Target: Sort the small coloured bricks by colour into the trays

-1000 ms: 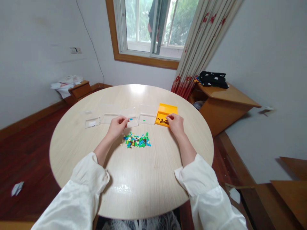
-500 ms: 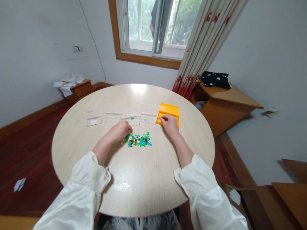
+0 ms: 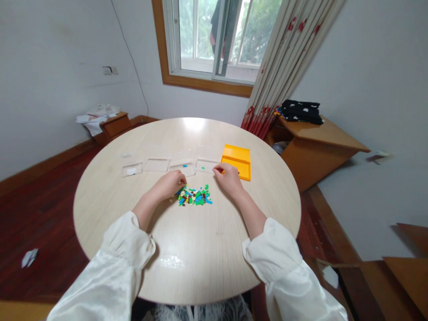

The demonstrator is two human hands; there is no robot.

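Observation:
A loose heap of small building bricks [image 3: 195,196] in green, blue, brown, cream and yellow lies on the table. My left hand [image 3: 171,183] is at the heap's far left edge, fingers curled down with tips at the bricks; anything between them is too small to make out. My right hand [image 3: 229,179] hovers just in front of the yellow box [image 3: 245,154], its fingertips pinched near a clear tray [image 3: 207,165] that holds a green brick [image 3: 203,168]. Whatever the pinch holds, if anything, is hidden. A dark brick [image 3: 238,173] shows in the yellow box beside my hand.
More clear open trays stand in a row leftward; one tray [image 3: 181,173] holds a blue brick [image 3: 185,166], and the leftmost tray [image 3: 131,169] has something white in it. All stand on a round wooden table [image 3: 200,249]. Beyond are a window, a curtain [image 3: 277,67] and a wooden cabinet [image 3: 310,151].
My right hand has moved left and slightly toward me, out of the yellow box, uncovering more of its inside. My left hand has stayed at the heap's edge.

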